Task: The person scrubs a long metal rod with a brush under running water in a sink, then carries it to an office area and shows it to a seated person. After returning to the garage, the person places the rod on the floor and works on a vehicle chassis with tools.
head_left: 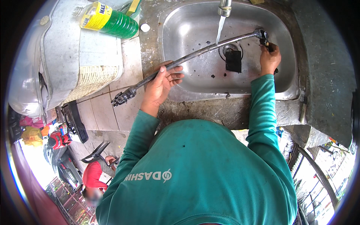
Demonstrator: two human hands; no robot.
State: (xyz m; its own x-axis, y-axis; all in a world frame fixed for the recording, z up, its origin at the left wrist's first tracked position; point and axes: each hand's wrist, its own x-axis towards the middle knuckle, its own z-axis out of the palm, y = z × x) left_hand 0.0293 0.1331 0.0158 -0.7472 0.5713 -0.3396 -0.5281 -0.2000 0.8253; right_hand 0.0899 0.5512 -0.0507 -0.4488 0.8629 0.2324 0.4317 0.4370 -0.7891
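A long, dirty metal shaft (210, 48) with a universal joint at each end lies slantwise across the sink. My left hand (159, 84) supports it near its lower left end, between thumb and partly spread fingers. The greasy left joint (123, 96) sticks out past that hand over the tiles. At the far right joint (259, 33), my right hand (270, 59) has its fingers closed on a small dark thing against the metal; its kind cannot be made out. Water (220, 30) runs from the faucet (225, 8) onto the middle of the shaft.
The steel sink (180, 80) holds dark bits of grime and a black flat piece (233, 62) by the drain. A bottle of green liquid (116, 23) lies at the upper left, near a white cap (145, 27). A person in red (93, 175) is at the lower left.
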